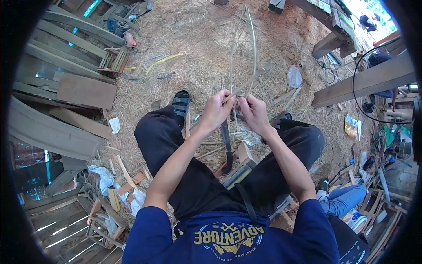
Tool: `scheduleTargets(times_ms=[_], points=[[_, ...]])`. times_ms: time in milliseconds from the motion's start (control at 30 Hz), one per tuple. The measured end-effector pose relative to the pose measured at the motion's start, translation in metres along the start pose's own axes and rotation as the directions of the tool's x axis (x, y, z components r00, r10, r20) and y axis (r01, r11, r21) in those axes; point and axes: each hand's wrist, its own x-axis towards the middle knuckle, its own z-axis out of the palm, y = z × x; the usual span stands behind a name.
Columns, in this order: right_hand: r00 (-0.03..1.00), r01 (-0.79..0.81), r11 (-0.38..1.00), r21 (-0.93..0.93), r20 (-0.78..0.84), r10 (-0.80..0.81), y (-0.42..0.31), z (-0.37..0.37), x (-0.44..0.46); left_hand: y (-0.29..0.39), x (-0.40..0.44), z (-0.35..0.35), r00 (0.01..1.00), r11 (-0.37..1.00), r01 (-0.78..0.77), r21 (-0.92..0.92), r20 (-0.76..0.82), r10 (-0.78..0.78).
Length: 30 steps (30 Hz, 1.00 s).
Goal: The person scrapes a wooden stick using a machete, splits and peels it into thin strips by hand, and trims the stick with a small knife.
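Note:
Thin pale strips point(255, 44), bent into a long narrow loop, rise away from my two hands at the middle of the view. My left hand point(216, 110) is closed on the strips where they cross, fingers pinched together. Close beside it on the right, my right hand point(255, 113) pinches the strips too, thumb pressed on the fingers. A dark-handled tool point(227, 147) lies below the hands, between my legs, near a wooden block point(246, 155). The exact spot between my fingertips is too small to make out.
Straw and shavings cover the ground point(167, 83). Planks point(70, 39) are stacked at the left, a wooden beam point(365, 81) stands at the right. A plastic bag point(294, 77) lies right of the loop. Another person's jeans leg point(347, 200) shows at lower right.

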Motion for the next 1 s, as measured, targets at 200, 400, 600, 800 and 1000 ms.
scheduleTargets(times_ms=[200,400,600,800,1000], points=[[0.998,0.035,0.991,0.129,-0.046,-0.03,-0.013,-0.004,-0.012,-0.001,0.001,-0.001,0.994,0.999,-0.028,0.032,-0.106,0.031],[0.991,0.116,0.984,0.135,-0.087,-0.105,0.0,-0.003,-0.017,-0.005,0.004,-0.003,0.991,0.997,-0.05,0.058,-0.121,0.057],[0.991,0.081,0.972,0.22,-0.123,-0.054,-0.006,-0.001,-0.02,-0.006,0.007,-0.001,0.989,0.997,-0.052,0.059,-0.133,0.059],[0.99,-0.141,0.961,0.238,0.025,0.139,-0.006,-0.006,0.0,0.001,0.0,-0.004,0.998,0.97,0.022,-0.243,-0.056,-0.036],[0.953,-0.213,0.958,0.193,0.259,0.159,0.008,0.012,-0.004,0.004,-0.012,-0.01,0.997,0.958,0.045,-0.284,-0.046,-0.06]])
